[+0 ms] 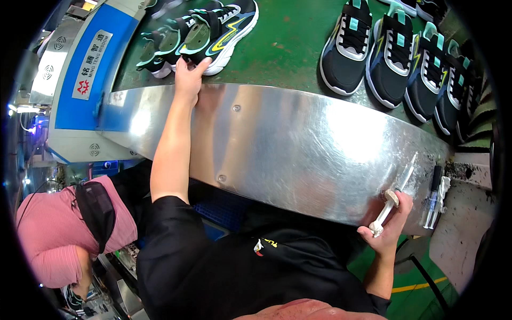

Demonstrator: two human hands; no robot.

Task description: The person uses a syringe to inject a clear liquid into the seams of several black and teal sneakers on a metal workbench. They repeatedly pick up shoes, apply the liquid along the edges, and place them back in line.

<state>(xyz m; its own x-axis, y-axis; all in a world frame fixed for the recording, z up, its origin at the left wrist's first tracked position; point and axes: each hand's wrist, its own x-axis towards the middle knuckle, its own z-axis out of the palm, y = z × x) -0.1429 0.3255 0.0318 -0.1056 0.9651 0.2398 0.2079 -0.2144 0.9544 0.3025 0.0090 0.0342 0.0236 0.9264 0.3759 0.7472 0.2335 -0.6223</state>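
At the upper left, my left hand [189,80] has its fingers around the heel of a black sneaker [226,38] with a white sole and yellow and blue side markings. That sneaker stands on a green surface [290,48], heel toward me, beside more sneakers [166,44] on its left. Low on the right, my right hand [393,226] is closed around a clear syringe [406,177] with a whitish flange and plunger end. Its nozzle points away from me, over a shiny metal ledge [277,149].
More black sneakers [346,56] form a row at the upper right, toes toward me. On the ledge's right end lie a dark pen-like tool [436,178] and a crumpled white piece [442,194]. A blue-and-white machine [120,24] stands left. Another person in pink [69,229] bends at lower left.
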